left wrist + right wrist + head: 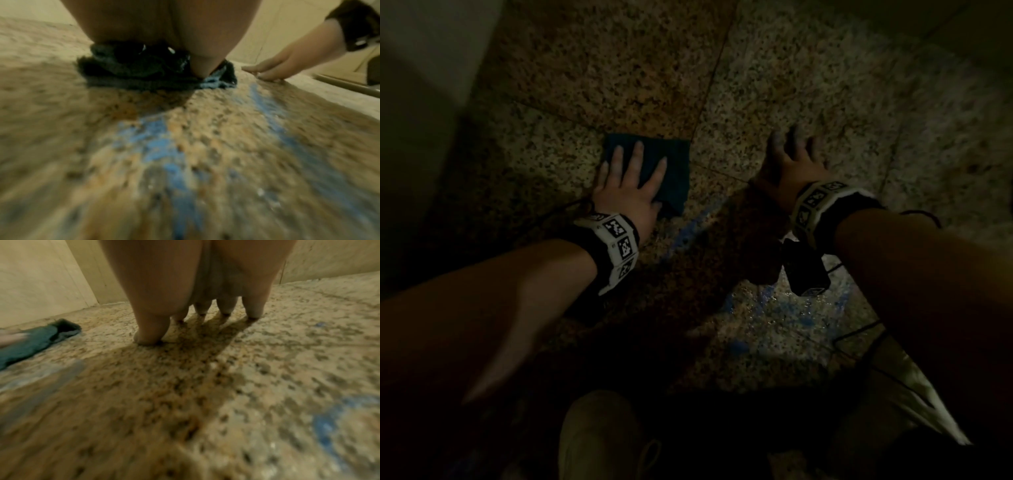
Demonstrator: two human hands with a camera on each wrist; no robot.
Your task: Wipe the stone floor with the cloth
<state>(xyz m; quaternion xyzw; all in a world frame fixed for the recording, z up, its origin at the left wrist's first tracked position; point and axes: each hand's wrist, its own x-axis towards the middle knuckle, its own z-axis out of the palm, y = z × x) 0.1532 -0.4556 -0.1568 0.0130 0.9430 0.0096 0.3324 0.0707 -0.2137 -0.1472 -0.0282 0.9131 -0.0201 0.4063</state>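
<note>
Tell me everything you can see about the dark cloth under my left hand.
The cloth is dark teal and looks like soft, fuzzy fabric, folded into a rough square with layered edges that show in the left wrist view. It lies flat on the speckled stone floor, just beyond blue smears. The left hand presses on it with spread, straight fingers. A pale blue-white stain marks its near edge by the thumb. The right hand rests on the floor apart from it.
</note>
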